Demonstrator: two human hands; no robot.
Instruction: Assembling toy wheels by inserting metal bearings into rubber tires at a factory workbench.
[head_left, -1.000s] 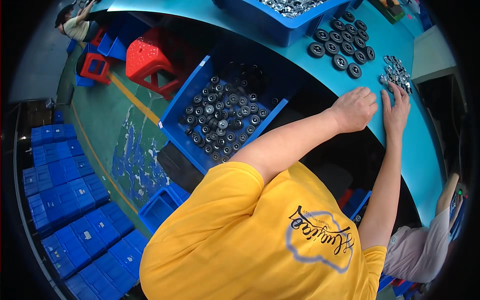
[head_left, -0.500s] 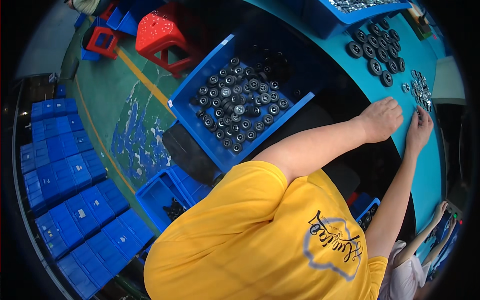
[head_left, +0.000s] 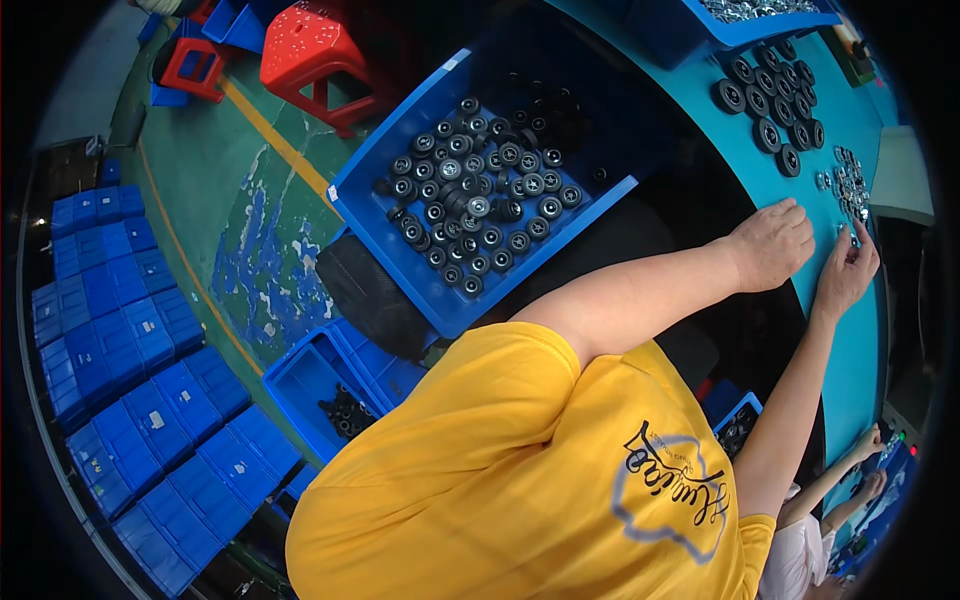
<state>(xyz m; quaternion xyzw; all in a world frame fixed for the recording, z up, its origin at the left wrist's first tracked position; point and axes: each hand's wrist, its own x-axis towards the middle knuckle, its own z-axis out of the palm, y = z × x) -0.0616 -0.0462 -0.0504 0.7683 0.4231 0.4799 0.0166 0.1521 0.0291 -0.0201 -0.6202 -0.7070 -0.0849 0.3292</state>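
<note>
Lower left of frame: stacked blue plastic crates (head_left: 165, 335), apparently piled to save floor space. Centre: one open rectangular blue plastic bin (head_left: 440, 305), containing loose black wheels with silver hubs (head_left: 478, 207), probably stationed beside the worker for reach. Upper right: further black silver-hubbed wheels (head_left: 768, 135), laid close together on a teal tabletop (head_left: 850, 380), seemingly to keep each one accessible. Below these: left hand (head_left: 772, 247), fingers curled inward; contents, if any, cannot be told. Far right: heap of small shiny metallic-looking pieces (head_left: 851, 185), likely grouped apart against mixing; right hand (head_left: 848, 275), just below, thumb and fingertips drawn close, grip uncertain. Markings: pale crate labels (head_left: 155, 420), illegibly small; dark script on a yellow short-sleeved shirt (head_left: 480, 480).
</note>
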